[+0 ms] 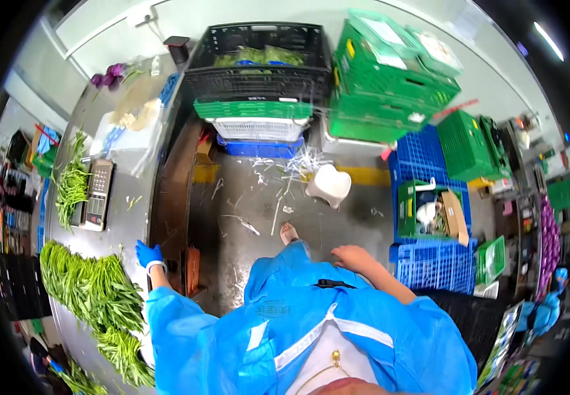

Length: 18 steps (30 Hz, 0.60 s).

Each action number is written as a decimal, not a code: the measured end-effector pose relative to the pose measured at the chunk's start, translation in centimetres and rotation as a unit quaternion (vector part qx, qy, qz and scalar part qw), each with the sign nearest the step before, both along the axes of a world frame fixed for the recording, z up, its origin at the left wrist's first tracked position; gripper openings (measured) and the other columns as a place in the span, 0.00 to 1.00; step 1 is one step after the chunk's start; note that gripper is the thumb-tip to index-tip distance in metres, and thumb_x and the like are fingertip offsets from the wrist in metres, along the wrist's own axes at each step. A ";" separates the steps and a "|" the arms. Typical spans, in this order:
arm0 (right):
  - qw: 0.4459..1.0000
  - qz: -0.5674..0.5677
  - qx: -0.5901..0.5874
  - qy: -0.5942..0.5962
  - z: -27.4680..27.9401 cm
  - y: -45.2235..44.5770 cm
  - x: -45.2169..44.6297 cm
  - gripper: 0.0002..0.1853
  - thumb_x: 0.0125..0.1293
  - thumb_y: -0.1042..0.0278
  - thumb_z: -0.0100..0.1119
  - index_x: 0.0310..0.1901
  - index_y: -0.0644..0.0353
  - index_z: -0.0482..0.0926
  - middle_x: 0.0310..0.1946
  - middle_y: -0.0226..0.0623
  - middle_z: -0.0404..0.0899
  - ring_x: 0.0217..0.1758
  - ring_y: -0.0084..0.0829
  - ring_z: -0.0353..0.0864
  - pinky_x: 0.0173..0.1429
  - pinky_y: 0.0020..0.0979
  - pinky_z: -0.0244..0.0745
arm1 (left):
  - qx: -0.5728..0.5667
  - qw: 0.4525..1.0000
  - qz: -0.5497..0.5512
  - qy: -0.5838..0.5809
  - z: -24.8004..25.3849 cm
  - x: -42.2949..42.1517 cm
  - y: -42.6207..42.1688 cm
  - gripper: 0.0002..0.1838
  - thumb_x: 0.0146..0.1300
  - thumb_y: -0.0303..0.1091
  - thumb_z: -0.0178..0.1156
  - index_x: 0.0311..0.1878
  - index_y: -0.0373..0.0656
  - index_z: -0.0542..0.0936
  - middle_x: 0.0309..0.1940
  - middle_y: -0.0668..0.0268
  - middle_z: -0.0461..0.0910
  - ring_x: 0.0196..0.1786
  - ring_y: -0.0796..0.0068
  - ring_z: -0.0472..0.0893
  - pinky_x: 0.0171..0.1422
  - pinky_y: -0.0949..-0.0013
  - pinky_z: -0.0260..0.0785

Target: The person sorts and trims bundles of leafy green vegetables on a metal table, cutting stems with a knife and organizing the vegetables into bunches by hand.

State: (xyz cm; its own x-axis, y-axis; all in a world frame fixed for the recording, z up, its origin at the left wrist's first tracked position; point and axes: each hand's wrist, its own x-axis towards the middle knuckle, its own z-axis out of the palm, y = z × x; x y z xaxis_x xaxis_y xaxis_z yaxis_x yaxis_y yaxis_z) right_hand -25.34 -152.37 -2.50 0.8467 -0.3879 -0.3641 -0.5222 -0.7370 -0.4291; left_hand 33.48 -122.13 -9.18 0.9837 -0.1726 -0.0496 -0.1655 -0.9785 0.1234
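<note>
My left hand, in a blue glove, rests at the edge of the metal table with its fingers apart and nothing in them. Close beside it, bundles of long-stemmed leafy greens lie in a row on the tabletop. Another bunch of greens lies against a digital scale farther up the table. Bare and holding nothing that I can see, my right hand hangs near my right thigh, its fingers loosely extended.
Stacked crates, black and green, stand against the far wall. A white stool and scattered white strips are on the floor ahead. Blue pallets and a green crate with a cardboard piece sit at right.
</note>
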 end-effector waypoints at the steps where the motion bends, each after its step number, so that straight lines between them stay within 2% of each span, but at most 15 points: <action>1: 0.999 -0.001 -0.013 0.034 1.4 -2.0 0.4 0.17 0.56 0.62 0.62 0.46 0.56 0.76 0.39 0.43 0.80 0.44 0.47 0.80 0.46 0.46 0.75 | -0.027 0.999 0.004 0.020 -1.9 1.6 -0.4 0.45 0.54 0.42 0.68 0.72 0.43 0.55 0.68 0.45 0.60 0.68 0.48 0.64 0.70 0.53 0.59; 2: 0.998 -0.005 -0.026 0.060 2.3 -3.4 0.7 0.18 0.57 0.63 0.61 0.50 0.56 0.76 0.42 0.44 0.80 0.46 0.47 0.79 0.48 0.46 0.74 | -0.017 0.996 0.034 0.083 -0.4 1.6 -2.0 0.46 0.53 0.45 0.67 0.72 0.47 0.55 0.69 0.48 0.59 0.69 0.47 0.62 0.70 0.51 0.60; 3: 0.997 -0.010 -0.041 0.066 2.2 -4.6 0.5 0.17 0.55 0.62 0.62 0.47 0.57 0.76 0.40 0.44 0.80 0.44 0.47 0.80 0.46 0.46 0.75 | 0.009 0.992 0.049 0.114 -1.3 2.7 -2.6 0.47 0.51 0.46 0.68 0.73 0.53 0.54 0.70 0.52 0.58 0.70 0.44 0.60 0.69 0.46 0.60; 4: 0.996 -0.017 -0.060 0.070 1.7 -5.9 0.5 0.16 0.54 0.61 0.64 0.43 0.57 0.77 0.38 0.43 0.80 0.43 0.47 0.80 0.45 0.45 0.76 | 0.038 0.993 0.051 0.096 -3.4 4.0 -2.7 0.49 0.50 0.47 0.68 0.73 0.57 0.53 0.71 0.55 0.57 0.70 0.42 0.59 0.68 0.44 0.60; 5: 0.995 -0.026 -0.056 0.074 1.5 -6.9 0.8 0.16 0.54 0.61 0.63 0.43 0.57 0.77 0.37 0.44 0.80 0.42 0.47 0.80 0.45 0.45 0.75 | 0.050 0.990 0.072 0.114 -2.0 3.7 -4.0 0.49 0.50 0.47 0.68 0.73 0.58 0.52 0.71 0.55 0.57 0.69 0.44 0.60 0.67 0.42 0.60; 6: 0.995 -0.037 -0.050 0.081 1.0 -7.6 0.9 0.16 0.54 0.61 0.63 0.43 0.57 0.77 0.37 0.45 0.80 0.42 0.47 0.80 0.45 0.46 0.75 | 0.045 0.983 0.101 0.145 0.1 3.2 -5.2 0.49 0.51 0.46 0.68 0.73 0.57 0.52 0.70 0.56 0.59 0.69 0.44 0.61 0.66 0.40 0.60; 9: 0.999 -0.038 0.031 0.012 -4.2 -10.2 1.2 0.15 0.55 0.62 0.62 0.43 0.58 0.78 0.34 0.47 0.80 0.40 0.48 0.81 0.44 0.47 0.75 | 0.089 0.978 0.114 0.148 1.1 2.9 -6.7 0.46 0.55 0.44 0.66 0.73 0.53 0.51 0.68 0.54 0.60 0.67 0.41 0.63 0.64 0.38 0.61; 13: 0.997 0.023 -0.044 0.056 -2.0 -14.6 5.4 0.12 0.55 0.63 0.60 0.39 0.58 0.77 0.32 0.48 0.80 0.38 0.50 0.81 0.41 0.49 0.75 | 0.199 0.968 0.116 0.096 -0.8 2.4 -7.6 0.38 0.65 0.40 0.55 0.74 0.45 0.48 0.69 0.50 0.58 0.67 0.36 0.62 0.63 0.38 0.63; 14: 0.993 0.046 -0.066 0.084 -0.5 -15.2 7.0 0.11 0.55 0.63 0.60 0.38 0.57 0.77 0.32 0.48 0.80 0.38 0.50 0.81 0.40 0.49 0.75 | 0.219 0.965 0.114 0.088 -2.9 3.3 -7.0 0.37 0.66 0.42 0.53 0.74 0.45 0.48 0.70 0.49 0.56 0.67 0.36 0.62 0.63 0.38 0.63; 15: 0.993 0.063 -0.073 0.073 0.4 -15.7 8.2 0.10 0.55 0.63 0.61 0.36 0.56 0.77 0.31 0.47 0.80 0.37 0.50 0.81 0.38 0.50 0.74 | 0.209 0.966 0.117 0.098 -1.3 2.8 -7.7 0.38 0.66 0.42 0.52 0.74 0.44 0.48 0.70 0.48 0.56 0.67 0.34 0.62 0.63 0.37 0.62; 16: 0.989 0.081 -0.079 0.099 0.3 -16.5 9.4 0.10 0.54 0.63 0.61 0.37 0.56 0.77 0.30 0.47 0.80 0.36 0.50 0.81 0.38 0.50 0.74 | 0.196 0.966 0.127 0.115 -0.5 2.6 -8.3 0.39 0.66 0.43 0.53 0.74 0.44 0.47 0.70 0.47 0.55 0.67 0.33 0.61 0.64 0.36 0.61; 18: 0.985 0.123 -0.076 0.099 0.5 -17.6 11.1 0.15 0.55 0.65 0.62 0.45 0.54 0.78 0.34 0.44 0.80 0.38 0.48 0.81 0.40 0.48 0.75 | 0.203 0.961 0.137 0.128 -0.4 2.8 -8.8 0.40 0.65 0.44 0.55 0.74 0.44 0.47 0.70 0.45 0.54 0.67 0.33 0.61 0.65 0.36 0.60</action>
State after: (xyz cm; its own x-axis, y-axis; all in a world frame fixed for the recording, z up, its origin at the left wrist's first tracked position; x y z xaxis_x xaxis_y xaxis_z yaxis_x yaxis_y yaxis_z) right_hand -14.29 -169.99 -2.01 0.8404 -0.2427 -0.4846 -0.3823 -0.8992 -0.2127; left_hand 36.25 -130.88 -9.60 0.9357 0.1766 -0.3054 0.0908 -0.9571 -0.2753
